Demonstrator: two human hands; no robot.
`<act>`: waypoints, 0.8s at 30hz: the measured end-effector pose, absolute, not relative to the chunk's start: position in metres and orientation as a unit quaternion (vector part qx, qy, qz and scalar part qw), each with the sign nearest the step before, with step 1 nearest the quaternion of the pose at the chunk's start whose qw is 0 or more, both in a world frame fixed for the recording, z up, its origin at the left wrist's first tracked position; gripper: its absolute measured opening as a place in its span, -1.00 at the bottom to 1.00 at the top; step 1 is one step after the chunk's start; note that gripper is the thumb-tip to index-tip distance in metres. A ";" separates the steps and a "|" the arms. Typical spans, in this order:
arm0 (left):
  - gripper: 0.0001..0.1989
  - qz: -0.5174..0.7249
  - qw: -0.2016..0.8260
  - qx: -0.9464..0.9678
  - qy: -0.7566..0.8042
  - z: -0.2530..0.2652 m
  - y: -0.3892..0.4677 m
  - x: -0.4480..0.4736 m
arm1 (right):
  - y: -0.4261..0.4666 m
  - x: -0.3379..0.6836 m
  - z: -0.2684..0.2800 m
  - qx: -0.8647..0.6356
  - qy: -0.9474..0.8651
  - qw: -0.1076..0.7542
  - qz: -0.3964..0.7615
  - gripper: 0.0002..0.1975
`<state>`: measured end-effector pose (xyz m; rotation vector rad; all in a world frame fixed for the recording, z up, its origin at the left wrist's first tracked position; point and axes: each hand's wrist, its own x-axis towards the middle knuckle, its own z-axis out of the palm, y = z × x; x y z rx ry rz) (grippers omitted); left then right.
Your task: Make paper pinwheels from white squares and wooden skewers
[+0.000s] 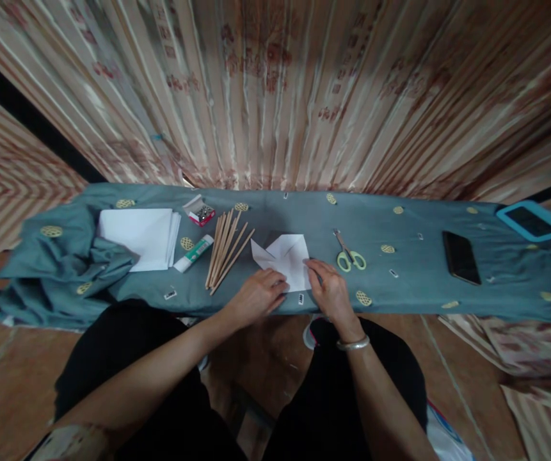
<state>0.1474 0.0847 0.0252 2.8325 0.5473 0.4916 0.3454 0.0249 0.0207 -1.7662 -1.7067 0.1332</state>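
Patterned curtains (275,96) and a cloth-covered table (304,211) suggest a home.

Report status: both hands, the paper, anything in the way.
Left hand at lower left of white paper; right hand at its right edge. Paper partly folded. Wooden sticks close by left, possibly in the way; scissors apart, right.

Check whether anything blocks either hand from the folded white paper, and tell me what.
Nothing visible does. The left hand and right hand are both already at the folded white paper. The wooden sticks lie left of it and the scissors right, neither in between.
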 end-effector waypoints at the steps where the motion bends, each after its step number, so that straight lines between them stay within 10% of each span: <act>1: -0.84 0.162 0.102 0.963 0.188 0.024 0.085 0.149 | 0.025 0.344 0.020 -0.676 -0.655 0.333 0.053 -0.66; 17: -0.84 0.136 0.072 0.967 0.202 0.032 0.088 0.135 | 0.004 0.365 0.018 -0.638 -0.656 0.348 0.204 -0.43; 24: -0.87 0.165 0.089 0.965 0.185 0.030 0.085 0.125 | -0.003 0.364 0.023 -0.606 -0.605 0.389 0.339 -0.63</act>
